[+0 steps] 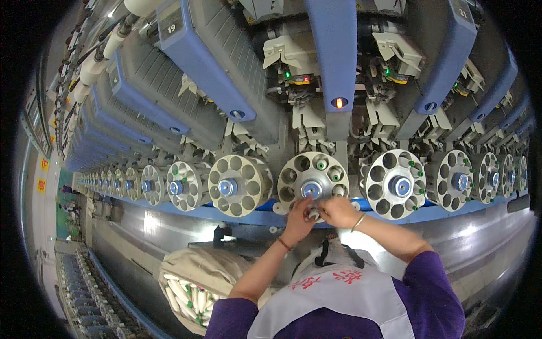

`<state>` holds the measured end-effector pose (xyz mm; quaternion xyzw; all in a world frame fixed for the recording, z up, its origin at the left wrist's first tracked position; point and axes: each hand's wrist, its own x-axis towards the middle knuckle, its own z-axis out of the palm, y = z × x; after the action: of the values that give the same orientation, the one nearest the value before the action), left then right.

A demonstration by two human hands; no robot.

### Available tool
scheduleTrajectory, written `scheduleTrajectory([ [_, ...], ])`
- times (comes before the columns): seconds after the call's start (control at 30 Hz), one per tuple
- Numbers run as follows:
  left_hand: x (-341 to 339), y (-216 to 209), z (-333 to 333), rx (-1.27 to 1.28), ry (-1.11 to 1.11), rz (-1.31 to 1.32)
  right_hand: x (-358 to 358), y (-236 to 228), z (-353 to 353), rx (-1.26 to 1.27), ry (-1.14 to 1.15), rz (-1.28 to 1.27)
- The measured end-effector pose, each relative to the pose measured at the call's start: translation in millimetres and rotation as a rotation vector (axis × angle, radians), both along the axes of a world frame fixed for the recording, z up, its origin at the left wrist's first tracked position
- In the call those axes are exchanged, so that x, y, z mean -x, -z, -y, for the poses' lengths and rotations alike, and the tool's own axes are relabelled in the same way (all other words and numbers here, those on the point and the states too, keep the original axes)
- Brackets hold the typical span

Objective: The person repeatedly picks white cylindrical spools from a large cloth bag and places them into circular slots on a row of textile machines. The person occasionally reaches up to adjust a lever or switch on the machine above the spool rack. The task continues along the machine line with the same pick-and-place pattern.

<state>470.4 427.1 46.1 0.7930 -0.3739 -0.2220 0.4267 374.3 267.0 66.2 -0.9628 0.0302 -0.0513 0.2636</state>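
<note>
My left hand and my right hand meet at the lower rim of a round bobbin magazine with a blue-and-silver hub. Fingers of both hands are closed in a pinch around a small pale piece, perhaps a bobbin end or yarn; the fingers mostly hide it. In the magazine's upper right pockets stand bobbins with green tips, one being a green-tipped bobbin. Other pockets look dark.
Similar magazines run left and right along the blue-edged winding machine. A blue machine panel carries a lit orange lamp. Beside my left arm stands a cloth-lined container of white yarn bobbins.
</note>
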Motion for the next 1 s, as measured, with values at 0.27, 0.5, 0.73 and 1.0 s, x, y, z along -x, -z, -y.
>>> scheduleTrajectory([
  [0.27,-12.2,-54.5,-1.6,0.916,-0.196,-1.52,-30.1,-121.4,34.0,-1.183,0.373,0.033],
  [0.5,-29.4,-62.8,-41.2,0.99,-0.161,-1.502,35.8,-54.2,-10.0,-0.962,0.446,-0.135],
  [0.73,-21.5,-73.4,-51.0,0.903,-0.084,-1.441,18.2,-66.7,-80.0,-1.549,0.308,-0.203],
  [1.0,-34.3,-74.2,-94.6,0.682,-0.342,-1.447,35.4,-54.3,-82.3,-1.591,0.508,0.013],
])
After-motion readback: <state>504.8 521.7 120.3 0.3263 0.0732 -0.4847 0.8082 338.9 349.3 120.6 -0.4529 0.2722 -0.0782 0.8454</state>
